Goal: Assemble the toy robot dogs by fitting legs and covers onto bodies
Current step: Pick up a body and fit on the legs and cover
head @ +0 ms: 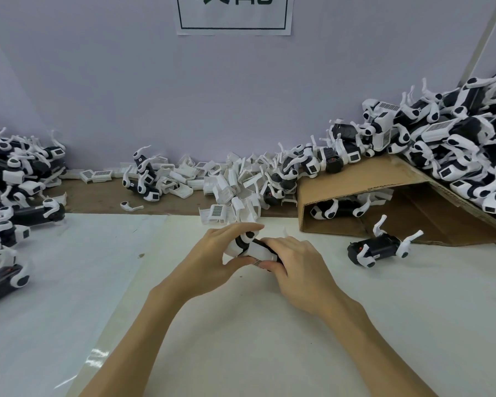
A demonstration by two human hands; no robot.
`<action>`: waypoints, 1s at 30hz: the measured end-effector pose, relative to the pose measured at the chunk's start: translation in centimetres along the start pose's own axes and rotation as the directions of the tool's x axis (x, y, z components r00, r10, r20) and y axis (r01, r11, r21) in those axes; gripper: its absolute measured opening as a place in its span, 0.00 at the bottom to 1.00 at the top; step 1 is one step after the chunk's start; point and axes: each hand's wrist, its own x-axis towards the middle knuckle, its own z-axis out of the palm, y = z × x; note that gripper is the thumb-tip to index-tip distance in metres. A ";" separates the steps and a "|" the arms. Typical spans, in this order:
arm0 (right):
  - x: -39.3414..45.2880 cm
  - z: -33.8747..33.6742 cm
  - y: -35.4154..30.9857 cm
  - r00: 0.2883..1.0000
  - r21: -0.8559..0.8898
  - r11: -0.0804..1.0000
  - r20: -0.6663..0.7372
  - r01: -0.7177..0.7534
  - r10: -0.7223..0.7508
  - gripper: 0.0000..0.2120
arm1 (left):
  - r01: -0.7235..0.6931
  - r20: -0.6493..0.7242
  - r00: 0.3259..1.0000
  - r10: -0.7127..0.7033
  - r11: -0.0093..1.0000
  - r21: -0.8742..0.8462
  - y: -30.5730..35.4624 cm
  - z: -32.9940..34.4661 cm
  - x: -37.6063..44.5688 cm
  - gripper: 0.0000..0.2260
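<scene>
A black-and-white toy robot dog [251,247] sits between both hands over the middle of the white table. My left hand [215,253] grips its left end, thumb under and fingers over a white leg joint. My right hand [295,262] closes on its right end, over a white cover; most of the body is hidden by the fingers. A heap of loose white covers [229,190] lies just behind the hands. Another toy dog [381,247] lies on its back to the right, legs up.
A pile of toy dogs [9,190] fills the left edge. A bigger pile [455,144] slopes down a tilted cardboard sheet [364,181] at the right. A single white leg [129,207] lies on the brown strip. A lilac wall stands behind.
</scene>
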 end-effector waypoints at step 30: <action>0.1 0.4 -0.6 0.911 0.050 0.998 -0.412 0.028 -0.005 0.30 | 0.183 -0.387 0.906 -0.170 0.983 -0.004 4.6 2.6 0.3 0.26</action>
